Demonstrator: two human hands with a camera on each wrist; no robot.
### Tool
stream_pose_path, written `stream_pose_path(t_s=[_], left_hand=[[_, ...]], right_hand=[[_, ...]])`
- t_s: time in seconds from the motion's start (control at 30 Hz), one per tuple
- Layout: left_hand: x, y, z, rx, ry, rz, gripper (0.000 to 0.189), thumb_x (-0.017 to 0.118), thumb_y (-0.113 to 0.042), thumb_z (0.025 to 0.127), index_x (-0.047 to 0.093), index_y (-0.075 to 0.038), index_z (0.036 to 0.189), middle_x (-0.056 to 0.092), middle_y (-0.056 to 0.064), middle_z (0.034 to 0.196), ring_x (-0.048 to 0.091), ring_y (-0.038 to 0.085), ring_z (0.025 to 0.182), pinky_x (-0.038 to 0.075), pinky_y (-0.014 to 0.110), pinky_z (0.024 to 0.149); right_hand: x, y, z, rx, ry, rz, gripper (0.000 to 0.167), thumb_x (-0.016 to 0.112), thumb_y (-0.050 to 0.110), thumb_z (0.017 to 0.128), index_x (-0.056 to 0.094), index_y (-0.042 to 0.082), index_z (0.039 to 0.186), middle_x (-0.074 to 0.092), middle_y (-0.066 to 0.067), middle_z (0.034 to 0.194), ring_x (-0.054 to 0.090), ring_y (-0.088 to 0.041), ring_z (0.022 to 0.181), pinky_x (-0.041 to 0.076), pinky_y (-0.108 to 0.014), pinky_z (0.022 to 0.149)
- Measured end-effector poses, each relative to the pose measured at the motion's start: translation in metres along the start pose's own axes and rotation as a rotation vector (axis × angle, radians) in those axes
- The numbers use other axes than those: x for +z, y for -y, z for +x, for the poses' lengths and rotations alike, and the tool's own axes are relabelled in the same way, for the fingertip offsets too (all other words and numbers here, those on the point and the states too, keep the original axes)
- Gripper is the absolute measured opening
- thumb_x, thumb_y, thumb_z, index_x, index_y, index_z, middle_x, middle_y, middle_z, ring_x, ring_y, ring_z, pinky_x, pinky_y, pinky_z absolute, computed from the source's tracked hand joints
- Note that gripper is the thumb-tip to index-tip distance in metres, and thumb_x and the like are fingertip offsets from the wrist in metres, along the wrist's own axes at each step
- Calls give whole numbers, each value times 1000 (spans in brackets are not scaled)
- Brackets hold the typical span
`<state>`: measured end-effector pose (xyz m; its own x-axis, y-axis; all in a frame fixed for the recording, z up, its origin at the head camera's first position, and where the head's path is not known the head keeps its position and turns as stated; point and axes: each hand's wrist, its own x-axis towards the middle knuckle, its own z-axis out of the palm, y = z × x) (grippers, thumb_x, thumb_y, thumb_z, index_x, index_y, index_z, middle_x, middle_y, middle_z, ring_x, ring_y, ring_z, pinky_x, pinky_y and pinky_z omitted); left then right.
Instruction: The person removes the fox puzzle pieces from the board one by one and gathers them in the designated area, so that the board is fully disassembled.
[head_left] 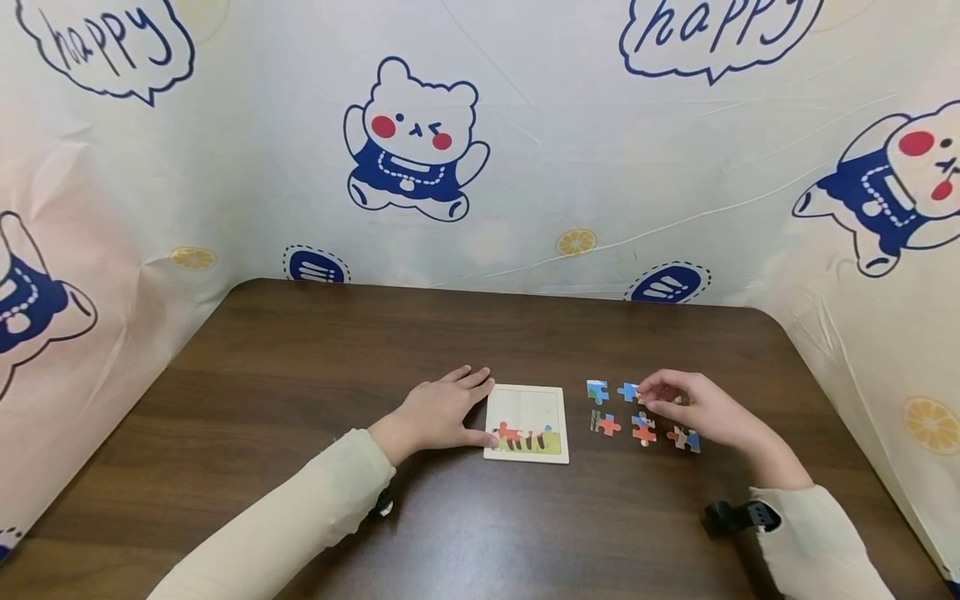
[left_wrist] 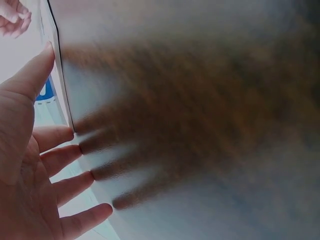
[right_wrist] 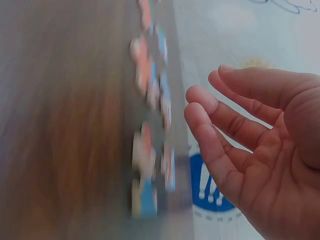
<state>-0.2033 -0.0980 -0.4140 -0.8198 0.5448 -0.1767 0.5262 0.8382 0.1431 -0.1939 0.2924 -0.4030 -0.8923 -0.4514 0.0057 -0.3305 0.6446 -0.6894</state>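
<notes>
Spread left hand (head_left: 438, 414) touches puzzle board (head_left: 534, 407); right hand (head_left: 701, 407) curls loosely.

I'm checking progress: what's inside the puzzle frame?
Inside the puzzle frame, pieces line the near side; pale backing shows beyond. What the left hand covers at its left edge can't be seen.

A brown table (head_left: 315, 358) stands before a pale backdrop (head_left: 540, 167), perhaps cloth, printed with bears (head_left: 411, 150).

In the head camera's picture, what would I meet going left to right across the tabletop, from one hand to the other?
The person's bare left hand → a square off-white puzzle board → a small blue-and-green jigsaw piece → the person's bare right hand.
</notes>
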Motion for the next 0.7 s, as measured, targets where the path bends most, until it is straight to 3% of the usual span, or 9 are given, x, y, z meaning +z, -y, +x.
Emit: stream_pose_path(t_s=[0.37, 0.7], left_hand=[[1, 0, 0, 3, -8, -4, 95, 64, -73, 81, 40, -18, 154, 33, 0, 162, 31, 28, 151, 47, 59, 100], [2, 0, 0, -4, -5, -2, 94, 63, -74, 80, 39, -20, 154, 32, -2, 163, 30, 27, 151, 48, 59, 98]], right_hand=[[31, 31, 44, -82, 95, 44, 19, 64, 10, 96, 68, 1, 112, 70, -5, 97, 60, -10, 88, 52, -28, 78], [61, 60, 75, -157, 213, 80, 19, 65, 7, 95, 68, 0, 112, 69, -7, 94, 56, -12, 81, 49, -25, 73]])
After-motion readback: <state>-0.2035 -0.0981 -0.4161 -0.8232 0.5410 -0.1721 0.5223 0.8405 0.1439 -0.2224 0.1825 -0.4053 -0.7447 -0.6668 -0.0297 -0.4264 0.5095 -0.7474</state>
